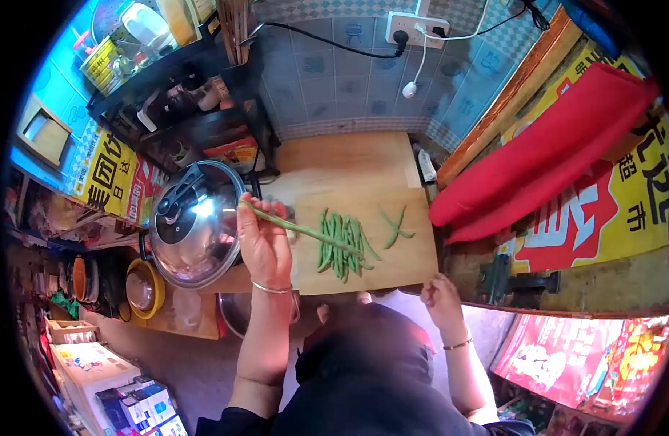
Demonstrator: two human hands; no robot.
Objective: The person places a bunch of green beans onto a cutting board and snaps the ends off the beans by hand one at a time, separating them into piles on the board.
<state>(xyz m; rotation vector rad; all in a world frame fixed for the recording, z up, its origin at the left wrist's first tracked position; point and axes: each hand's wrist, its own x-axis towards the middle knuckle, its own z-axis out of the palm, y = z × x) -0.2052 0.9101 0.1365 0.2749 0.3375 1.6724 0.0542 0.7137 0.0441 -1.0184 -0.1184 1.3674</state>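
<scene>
My left hand (265, 247) is closed around one end of a long green bean (298, 227), which slants down to the right over the cutting board (414, 247). Beneath its far end lies a row of green beans (338, 243), side by side on the wooden board. Two more beans (398, 227) lie crossed to the right of that row. My right hand (442, 294) is just off the board's near right corner, its fingers curled and pressed together; whatever they may hold is too small to make out.
A wok with a glass lid (196, 232) stands left of the board. Behind it is a dark shelf rack (182, 123) with bottles. A red cloth (545, 149) lies at the right. Cords run from a wall socket (414, 30). A yellow-rimmed bowl (158, 291) sits lower left.
</scene>
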